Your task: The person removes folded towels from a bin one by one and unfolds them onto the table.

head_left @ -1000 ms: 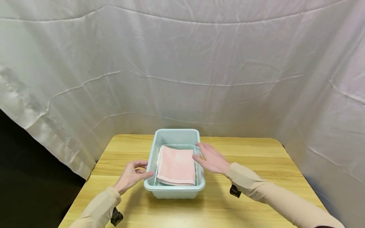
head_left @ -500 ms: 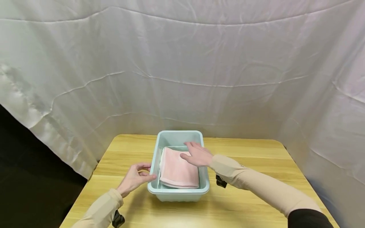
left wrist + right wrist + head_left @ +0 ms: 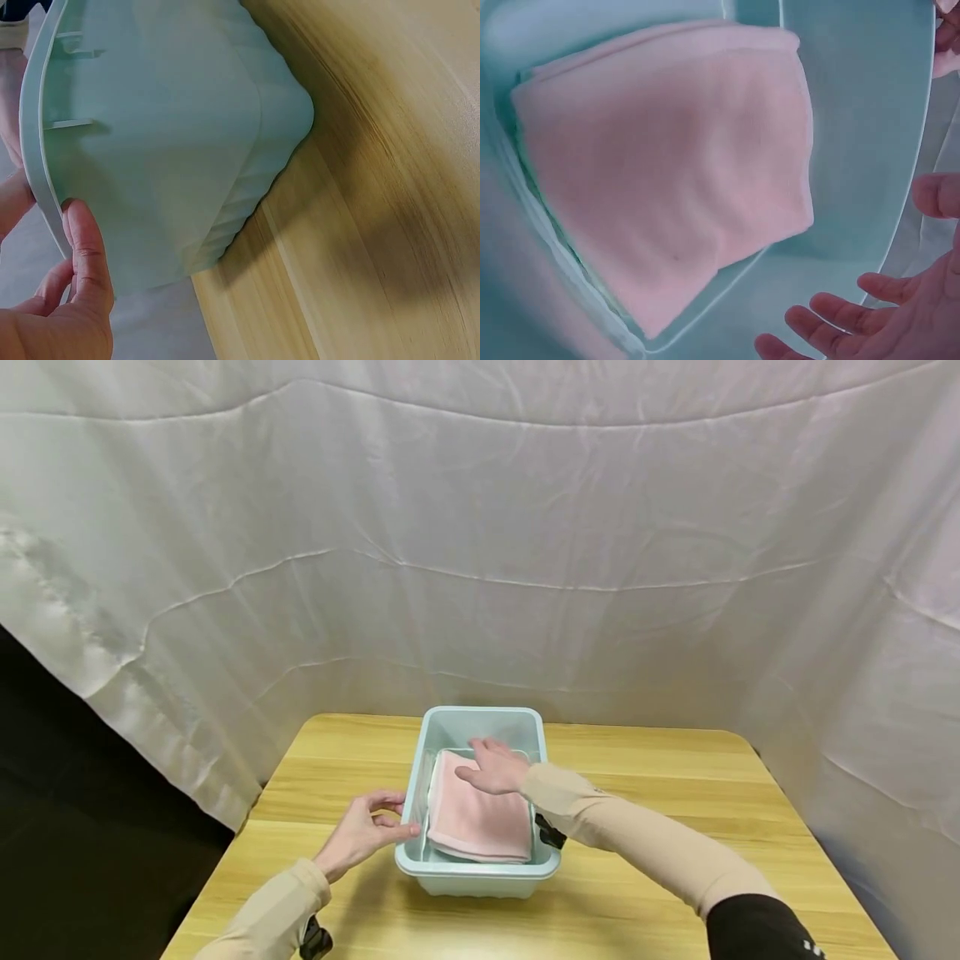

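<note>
A pale blue-green plastic bin [image 3: 480, 887] stands on the wooden table. Inside it lies a folded pink towel [image 3: 474, 822], with a translucent edge [image 3: 720, 300] showing around it in the right wrist view. My left hand [image 3: 358, 837] pinches the bin's left rim, thumb over the top and fingers against the outer wall [image 3: 165, 150]. Over the towel's far part reaches my right hand [image 3: 497, 768], fingers spread and holding nothing. In the right wrist view those fingers [image 3: 855, 319] overlap the bin's wall, apart from the towel.
The light wooden table [image 3: 645, 777] extends on both sides of the bin. A pale grey curtain [image 3: 510, 510] hangs behind it and along the sides. At the far left is a dark area [image 3: 75, 827]. Each wrist carries a small black camera [image 3: 315, 939].
My right hand has moved left from the bin's right rim to over the towel. The left hand keeps its grip on the rim. The bin appears slightly farther right in the view.
</note>
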